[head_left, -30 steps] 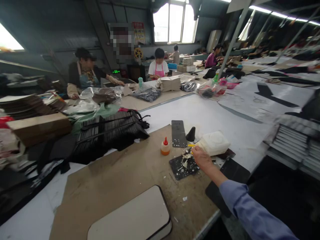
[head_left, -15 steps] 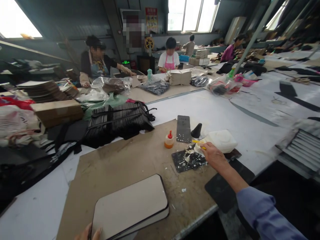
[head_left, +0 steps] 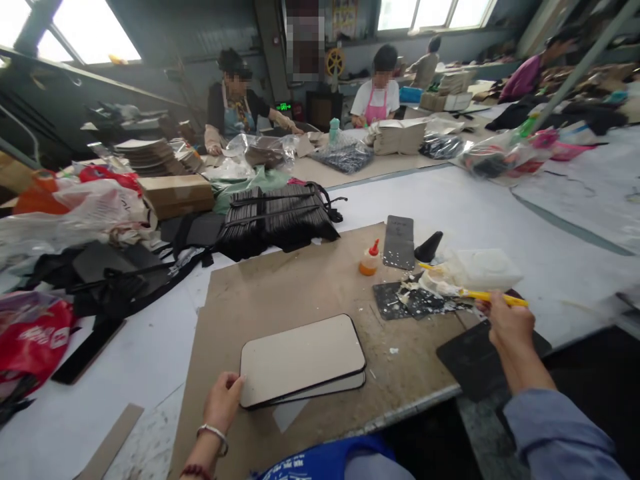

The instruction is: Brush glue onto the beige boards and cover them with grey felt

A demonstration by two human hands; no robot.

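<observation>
My right hand (head_left: 510, 327) is closed around the yellow handle of a glue brush (head_left: 493, 297), whose whitish end points left toward the mouth of a white plastic jug (head_left: 487, 268) lying on its side. Another yellow stick (head_left: 433, 268) rests by that mouth. My left hand (head_left: 223, 398) pinches the left edge of a beige rounded board (head_left: 303, 360) with black edging. A second similar board (head_left: 325, 389) lies partly hidden beneath it. Splattered black pieces (head_left: 393, 303) with white crusts lie under the jug's mouth.
Behind the jug are a red-capped bottle (head_left: 369, 260) with orange liquid, a dark grey plate (head_left: 399, 241) and a black cone (head_left: 429, 247). Bundled black pieces (head_left: 283, 217) lie at the back left. A dark board (head_left: 465, 360) overhangs the front edge. Co-workers (head_left: 235, 110) sit across the table.
My right hand has drawn back to the right with the brush, away from the jug's mouth. The view has swung left and down, showing more of my left hand at the board.
</observation>
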